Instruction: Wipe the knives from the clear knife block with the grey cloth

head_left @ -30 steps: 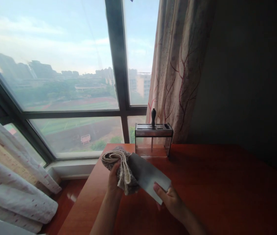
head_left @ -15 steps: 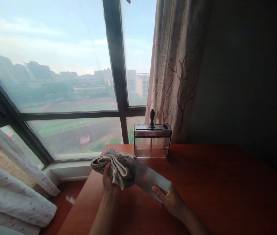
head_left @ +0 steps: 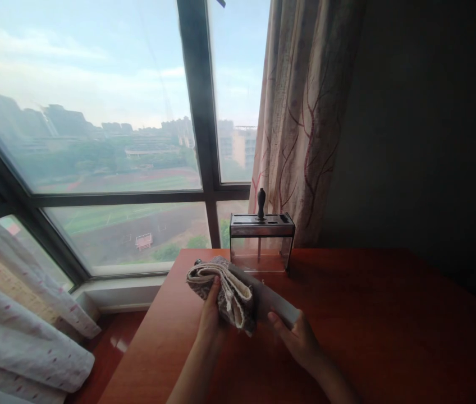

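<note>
Just above the near part of the red-brown wooden table [head_left: 368,314], the left hand [head_left: 210,317] is closed around a folded grey-and-cream cloth [head_left: 225,289], which wraps over a broad flat metal blade [head_left: 269,300], apparently a cleaver. The right hand [head_left: 301,339] grips the blade's other end, thumb laid along its lower edge, fingers curled behind it; the handle is hidden. Cloth and blade touch, held clear of the tabletop. Behind them, near the table's far edge, stands a clear knife holder [head_left: 262,241] with a dark handle [head_left: 261,202] sticking up from its slotted top. A patterned curtain [head_left: 305,112] hangs beside the large window [head_left: 95,140].
</note>
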A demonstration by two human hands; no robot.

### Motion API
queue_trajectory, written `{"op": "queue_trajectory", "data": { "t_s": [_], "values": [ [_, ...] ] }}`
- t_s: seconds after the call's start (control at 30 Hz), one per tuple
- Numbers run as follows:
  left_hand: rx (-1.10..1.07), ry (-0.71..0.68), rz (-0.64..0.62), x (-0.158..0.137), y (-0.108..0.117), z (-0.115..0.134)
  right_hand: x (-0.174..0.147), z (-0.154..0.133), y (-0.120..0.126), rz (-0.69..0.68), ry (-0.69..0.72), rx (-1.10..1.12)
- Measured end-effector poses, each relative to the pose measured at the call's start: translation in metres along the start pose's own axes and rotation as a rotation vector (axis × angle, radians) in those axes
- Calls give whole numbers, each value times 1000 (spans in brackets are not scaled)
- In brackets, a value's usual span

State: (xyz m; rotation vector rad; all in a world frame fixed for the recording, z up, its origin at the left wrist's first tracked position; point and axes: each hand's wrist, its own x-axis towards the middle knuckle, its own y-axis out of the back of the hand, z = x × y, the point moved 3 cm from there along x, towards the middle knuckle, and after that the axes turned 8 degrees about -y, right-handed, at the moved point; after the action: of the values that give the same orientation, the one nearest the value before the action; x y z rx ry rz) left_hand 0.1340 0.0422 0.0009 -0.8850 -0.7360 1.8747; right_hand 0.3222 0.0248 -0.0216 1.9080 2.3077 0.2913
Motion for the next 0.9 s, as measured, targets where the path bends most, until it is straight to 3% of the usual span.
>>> {"op": "queue_trajectory", "data": {
  "t_s": [0.13, 0.3, 0.47, 0.6, 0.9],
  "values": [
    [3, -88, -7, 3, 2, 9, 1, 8, 1, 44, -47, 47],
    [-11, -200, -9, 8, 5, 28, 0, 6, -1, -75, -55, 74],
    [-116, -237, 56, 15, 9, 48, -3, 4, 7, 11, -115, 216],
    [-174, -174, 41, 12, 8, 47, -2, -1, 7, 55, -167, 280],
    [-90, 86, -153, -11, 9, 11, 3, -6, 9, 90, -138, 275]
  ]
}}
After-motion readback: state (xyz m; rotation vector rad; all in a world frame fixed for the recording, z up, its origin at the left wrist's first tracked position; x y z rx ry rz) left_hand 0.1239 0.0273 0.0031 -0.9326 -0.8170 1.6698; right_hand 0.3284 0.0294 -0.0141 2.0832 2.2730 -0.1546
